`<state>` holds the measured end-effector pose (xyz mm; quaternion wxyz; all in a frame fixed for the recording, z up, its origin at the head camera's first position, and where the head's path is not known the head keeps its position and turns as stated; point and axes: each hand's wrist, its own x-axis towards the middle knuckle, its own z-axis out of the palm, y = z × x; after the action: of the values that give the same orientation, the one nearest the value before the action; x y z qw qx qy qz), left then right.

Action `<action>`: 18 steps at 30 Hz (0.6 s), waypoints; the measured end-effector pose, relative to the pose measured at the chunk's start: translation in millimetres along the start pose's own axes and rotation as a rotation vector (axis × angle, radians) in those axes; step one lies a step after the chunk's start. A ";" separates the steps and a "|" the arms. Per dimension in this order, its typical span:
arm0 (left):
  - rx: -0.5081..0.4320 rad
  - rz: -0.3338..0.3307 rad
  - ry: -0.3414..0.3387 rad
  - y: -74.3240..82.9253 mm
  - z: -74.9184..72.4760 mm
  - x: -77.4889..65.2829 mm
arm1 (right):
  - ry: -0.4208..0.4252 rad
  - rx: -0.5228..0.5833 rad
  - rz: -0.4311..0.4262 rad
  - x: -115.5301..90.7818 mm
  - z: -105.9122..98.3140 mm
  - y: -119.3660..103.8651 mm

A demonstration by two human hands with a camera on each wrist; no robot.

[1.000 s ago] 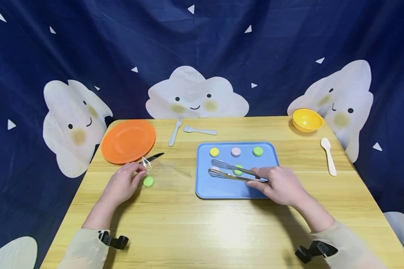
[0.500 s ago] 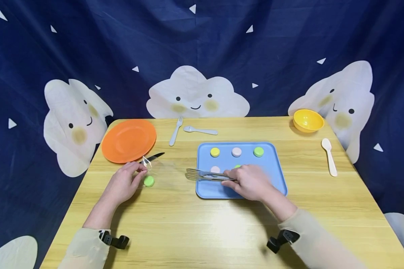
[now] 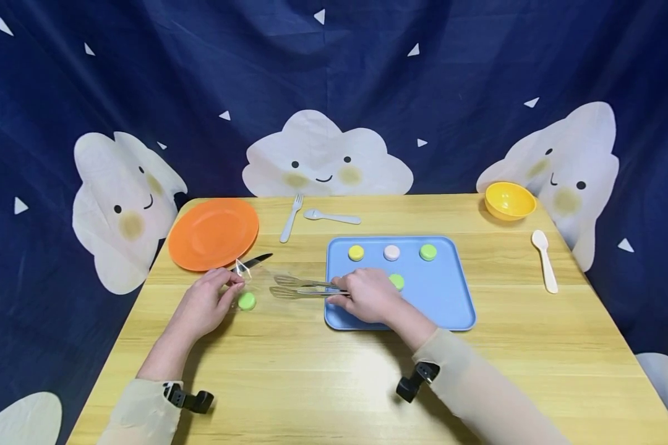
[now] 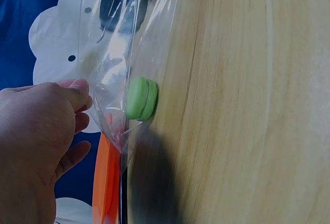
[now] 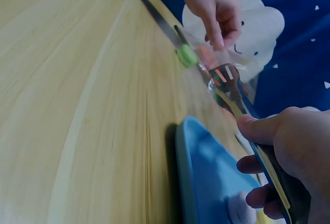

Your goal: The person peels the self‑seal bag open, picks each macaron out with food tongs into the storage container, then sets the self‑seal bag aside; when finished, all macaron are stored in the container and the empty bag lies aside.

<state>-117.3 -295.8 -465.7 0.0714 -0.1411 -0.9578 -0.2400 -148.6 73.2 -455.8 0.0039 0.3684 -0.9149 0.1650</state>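
My left hand pinches the edge of a clear plastic bag between thumb and forefinger. A green macaron lies against the bag's film on the table and seems to be inside it. My right hand grips metal tongs over the left part of a blue tray. Their slightly parted tips point left at the bag, and I see no macaron between them. On the tray sit a yellow macaron, a pink one and two green ones. A pale macaron shows in the right wrist view.
An orange plate stands at the back left, with a dark-bladed knife beside it. A grey fork and grey spoon lie behind the tray. To the right are a yellow bowl and a white spoon.
My right hand has carried the tongs leftward, from above the middle of the tray to past its left edge, near the bag. The left hand stays still with the bag.
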 end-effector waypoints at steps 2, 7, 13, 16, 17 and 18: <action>0.001 0.008 0.005 0.1 -0.1 -0.3 | -0.006 0.001 -0.005 6.8 3.4 -4.3; 0.004 0.032 0.024 -0.3 1.2 -1.5 | -0.033 -0.010 -0.005 22.0 9.9 -14.8; -0.007 0.044 0.036 0.6 1.6 -3.4 | -0.081 0.016 0.006 34.4 15.4 -21.2; -0.016 0.058 0.044 0.7 1.2 -3.4 | -0.102 0.038 0.006 38.7 18.4 -22.4; -0.019 0.063 0.047 0.6 1.3 -3.6 | -0.108 0.042 0.002 39.8 19.1 -23.0; -0.022 0.069 0.050 0.7 1.3 -3.8 | -0.113 0.047 -0.004 40.9 19.7 -23.7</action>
<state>-113.7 -295.5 -467.3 0.1021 -0.1686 -0.9475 -0.2516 -160.1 23.7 -462.0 -0.0560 0.3788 -0.9088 0.1655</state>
